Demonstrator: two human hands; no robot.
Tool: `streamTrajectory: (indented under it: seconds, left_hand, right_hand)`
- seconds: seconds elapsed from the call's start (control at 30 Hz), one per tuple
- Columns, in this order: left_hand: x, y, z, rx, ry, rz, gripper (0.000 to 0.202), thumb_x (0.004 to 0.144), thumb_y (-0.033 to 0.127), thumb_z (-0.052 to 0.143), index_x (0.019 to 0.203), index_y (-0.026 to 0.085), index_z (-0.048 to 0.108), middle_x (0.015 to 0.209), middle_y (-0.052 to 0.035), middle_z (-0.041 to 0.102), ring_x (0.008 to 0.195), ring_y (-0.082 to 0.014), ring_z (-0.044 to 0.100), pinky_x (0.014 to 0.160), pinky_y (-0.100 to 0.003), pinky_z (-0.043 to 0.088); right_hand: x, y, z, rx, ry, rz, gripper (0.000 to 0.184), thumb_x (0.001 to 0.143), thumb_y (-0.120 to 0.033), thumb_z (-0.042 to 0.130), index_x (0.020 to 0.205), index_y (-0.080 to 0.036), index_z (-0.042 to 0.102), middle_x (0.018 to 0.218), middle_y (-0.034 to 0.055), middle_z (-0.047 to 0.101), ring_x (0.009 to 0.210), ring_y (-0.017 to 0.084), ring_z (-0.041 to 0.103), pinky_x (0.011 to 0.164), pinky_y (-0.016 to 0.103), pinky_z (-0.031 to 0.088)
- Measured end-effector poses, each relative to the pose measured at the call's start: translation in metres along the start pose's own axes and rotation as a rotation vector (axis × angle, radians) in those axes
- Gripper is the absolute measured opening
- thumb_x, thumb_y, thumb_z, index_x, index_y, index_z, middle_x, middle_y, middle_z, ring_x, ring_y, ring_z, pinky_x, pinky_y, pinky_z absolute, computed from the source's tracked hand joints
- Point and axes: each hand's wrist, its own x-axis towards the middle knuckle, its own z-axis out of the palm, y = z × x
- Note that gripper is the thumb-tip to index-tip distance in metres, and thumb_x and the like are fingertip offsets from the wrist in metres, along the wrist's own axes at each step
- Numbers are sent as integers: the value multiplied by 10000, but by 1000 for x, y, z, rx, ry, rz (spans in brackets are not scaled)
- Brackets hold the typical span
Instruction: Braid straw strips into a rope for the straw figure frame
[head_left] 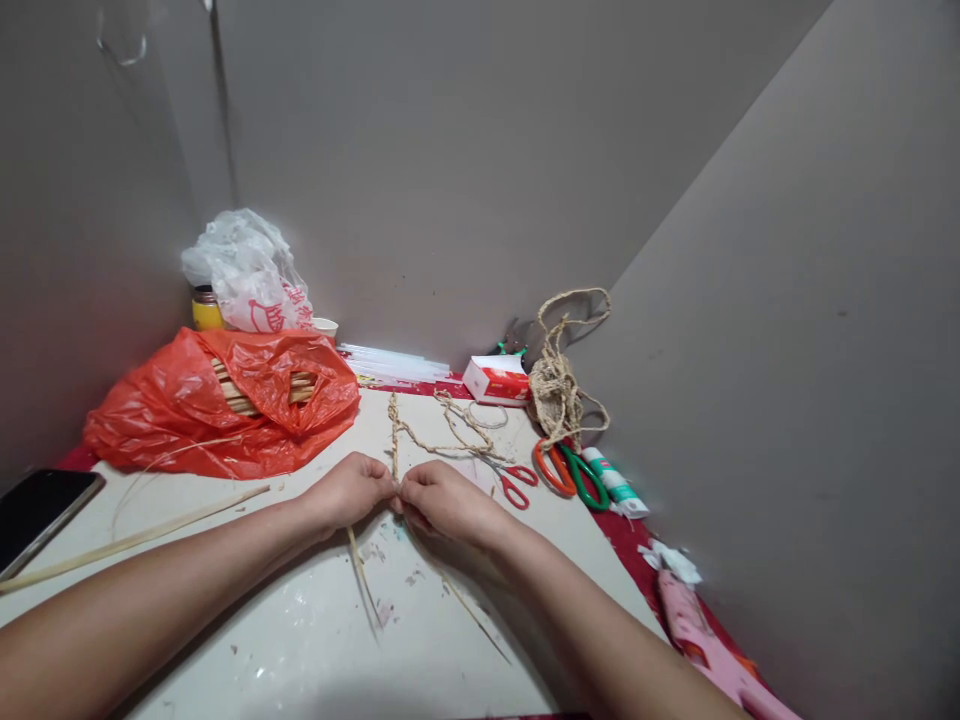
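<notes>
My left hand and my right hand meet at the middle of the white table, both closed in a pinch. Between their fingertips they grip a jute twine strand that runs away from me across the table. Thin bamboo sticks stick out from under my hands toward me, two of them showing. Whether the twine is wound round the sticks is hidden by my fingers.
A red plastic bag with wooden sticks lies at the left, a white bag behind it. Scissors, a twine bundle, a small box, a glue tube, a phone and a long stick lie around. A pink tool lies at the right edge.
</notes>
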Motion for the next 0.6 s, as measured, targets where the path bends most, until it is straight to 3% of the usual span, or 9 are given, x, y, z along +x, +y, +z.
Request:
streamTrajectory:
  seconds: [0.1, 0.17, 0.3, 0.4, 0.5, 0.6]
  left_hand:
    - [-2, 3, -2, -85, -55, -18, 165, 660, 234, 476, 527, 147, 518, 399, 61, 398, 365, -47, 248, 414, -216, 156]
    - [-3, 4, -2, -141, -88, -33, 159, 662, 231, 477, 519, 161, 477, 379, 73, 350, 344, -45, 211, 390, -224, 114]
    - [-5, 5, -2, -249, -103, -47, 249, 690, 292, 518, 509, 182, 388, 375, 89, 279, 333, -40, 173, 365, -224, 89]
    - [-6, 4, -1, -282, -102, -44, 321, 696, 358, 565, 517, 187, 361, 379, 94, 266, 332, -37, 167, 356, -221, 87]
    - [-6, 4, -1, -280, -101, -23, 288, 678, 385, 612, 566, 174, 451, 372, 97, 280, 334, -36, 176, 353, -217, 100]
    - [-7, 6, -3, -256, -79, -18, 237, 665, 373, 628, 648, 151, 544, 354, 97, 295, 330, -38, 173, 351, -218, 105]
  right_hand:
    - [-5, -6, 13, 156, -56, 109, 216, 799, -155, 348, 626, -171, 476, 395, -41, 454, 291, 82, 398, 354, 200, 274]
    - [-10, -7, 21, 93, -12, 110, 221, 815, -177, 339, 659, -171, 496, 424, -15, 506, 316, 109, 461, 375, 219, 325]
    - [-17, -6, 29, -376, 251, -7, 264, 833, -230, 377, 726, -143, 602, 625, 118, 652, 576, 202, 618, 539, 282, 409]
    - [-21, -3, 36, -651, 349, -68, 285, 847, -211, 372, 835, -123, 642, 827, 186, 684, 757, 268, 643, 628, 324, 407]
    - [-30, 2, 47, -785, 342, -124, 266, 839, -153, 386, 905, -115, 641, 809, 181, 686, 713, 262, 644, 605, 315, 380]
    - [-47, 5, 55, -822, 229, -223, 205, 824, -187, 454, 824, -135, 652, 709, 149, 680, 616, 228, 615, 551, 292, 331]
